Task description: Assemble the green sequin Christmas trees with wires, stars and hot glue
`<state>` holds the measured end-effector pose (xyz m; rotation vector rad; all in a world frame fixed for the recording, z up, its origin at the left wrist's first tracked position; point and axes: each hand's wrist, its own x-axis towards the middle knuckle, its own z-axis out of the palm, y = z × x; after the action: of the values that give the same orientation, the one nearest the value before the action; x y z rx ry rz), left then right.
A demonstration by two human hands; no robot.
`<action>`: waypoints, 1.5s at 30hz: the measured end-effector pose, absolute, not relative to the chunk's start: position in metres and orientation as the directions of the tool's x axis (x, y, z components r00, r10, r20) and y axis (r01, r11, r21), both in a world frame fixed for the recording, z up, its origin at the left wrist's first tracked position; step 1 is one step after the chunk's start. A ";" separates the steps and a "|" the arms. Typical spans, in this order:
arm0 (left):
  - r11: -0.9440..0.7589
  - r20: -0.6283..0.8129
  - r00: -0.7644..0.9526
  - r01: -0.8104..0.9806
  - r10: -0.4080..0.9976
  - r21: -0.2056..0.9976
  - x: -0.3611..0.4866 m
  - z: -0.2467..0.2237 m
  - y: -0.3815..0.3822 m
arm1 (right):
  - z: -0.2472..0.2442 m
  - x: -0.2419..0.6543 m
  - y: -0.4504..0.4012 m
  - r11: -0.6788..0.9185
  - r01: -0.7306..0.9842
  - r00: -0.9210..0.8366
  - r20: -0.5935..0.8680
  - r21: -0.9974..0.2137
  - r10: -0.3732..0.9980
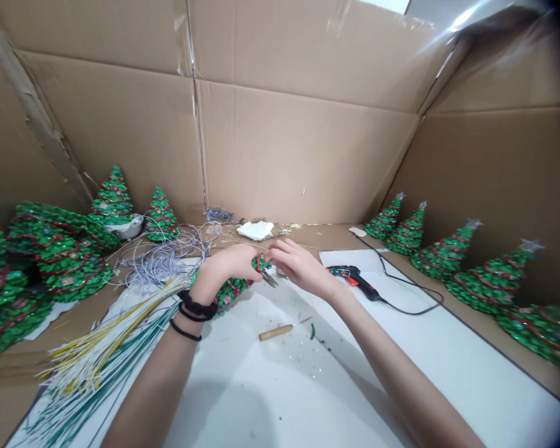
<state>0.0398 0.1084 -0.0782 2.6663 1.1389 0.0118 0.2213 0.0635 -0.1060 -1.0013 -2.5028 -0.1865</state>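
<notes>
My left hand grips a green sequinned Christmas tree lying on its side, its tip poking out past the fingers. My right hand is curled close against the tree's tip, fingertips almost meeting those of my left hand. Between the hands sit small metal-bladed snips. I cannot tell which hand holds them. Black bands circle my left wrist.
A bundle of yellow, white and green wires lies under my left forearm, beside a grey-white wire tangle. A glue gun, wooden-handled craft knife and white napkin lie nearby. Sequinned trees line both sides.
</notes>
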 end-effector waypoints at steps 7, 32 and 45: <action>-0.655 -0.090 0.692 0.711 0.716 0.255 0.038 -0.081 0.111 | -0.105 0.221 0.062 0.717 0.697 -0.631 0.452 -0.026 0.630; -0.675 -0.096 0.707 0.700 0.700 0.233 0.042 -0.086 0.113 | -0.112 0.224 0.067 0.719 0.644 -0.588 0.433 -0.261 0.684; -0.651 -0.096 0.685 0.720 0.722 0.239 0.038 -0.082 0.112 | -0.105 0.220 0.064 0.725 0.675 -0.605 0.458 -0.139 0.651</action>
<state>0.0382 0.1119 -0.0819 2.6408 1.1532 0.0113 0.2198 0.0638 -0.1047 -1.0104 -2.4434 -0.0663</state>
